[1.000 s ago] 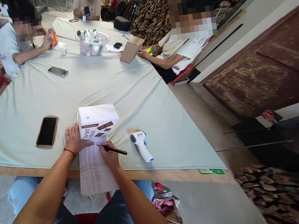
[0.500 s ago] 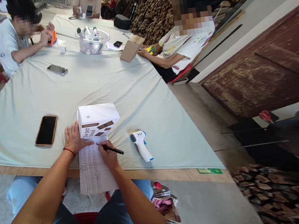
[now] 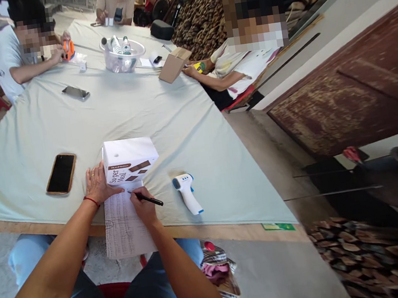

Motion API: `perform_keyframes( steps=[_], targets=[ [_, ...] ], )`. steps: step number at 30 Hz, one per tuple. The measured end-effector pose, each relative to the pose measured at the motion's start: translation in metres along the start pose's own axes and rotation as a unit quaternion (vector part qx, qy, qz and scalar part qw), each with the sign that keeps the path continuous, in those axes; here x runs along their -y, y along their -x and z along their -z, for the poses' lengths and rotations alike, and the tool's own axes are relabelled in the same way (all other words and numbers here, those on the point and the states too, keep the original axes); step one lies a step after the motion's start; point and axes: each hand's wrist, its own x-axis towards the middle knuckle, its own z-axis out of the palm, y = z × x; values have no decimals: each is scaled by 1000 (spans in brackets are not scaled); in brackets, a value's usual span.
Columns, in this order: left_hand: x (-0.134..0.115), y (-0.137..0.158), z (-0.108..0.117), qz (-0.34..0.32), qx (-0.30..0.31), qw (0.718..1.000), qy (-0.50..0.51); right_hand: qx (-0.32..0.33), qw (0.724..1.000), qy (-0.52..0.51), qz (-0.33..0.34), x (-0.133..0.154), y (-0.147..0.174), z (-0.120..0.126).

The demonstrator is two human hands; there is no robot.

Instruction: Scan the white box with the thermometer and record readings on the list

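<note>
A sheet of paper point(image 3: 127, 233) covered in rows of handwriting lies at the table's near edge and hangs over it. My right hand point(image 3: 143, 203) grips a black pen point(image 3: 150, 198), its tip on the upper part of the sheet. Flat on the paper's upper left rests my left hand point(image 3: 98, 185), thumb spread and fingers stretched along the left side of a white box point(image 3: 129, 151). The box has "Super Meal" lettering and brown bar pictures, and stands just beyond the sheet.
A phone point(image 3: 61, 174) lies left of my hands, an infrared thermometer point(image 3: 188, 193) to the right. Farther off are another phone point(image 3: 75, 92), a plastic basin point(image 3: 123, 61) of bottles and a cardboard box point(image 3: 173, 66). Several people sit around the cloth-covered table point(image 3: 201, 143).
Both hands, the pen and the paper keep nearly the same places. The whole view has shifted very slightly.
</note>
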Motion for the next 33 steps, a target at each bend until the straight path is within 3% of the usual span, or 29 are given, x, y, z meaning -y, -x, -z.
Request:
perform_keyframes(
  steps=[33],
  targets=[
    [-1,1,3,-4,2,1000,-1,-20,1000,4,0,1,1,-1]
  ],
)
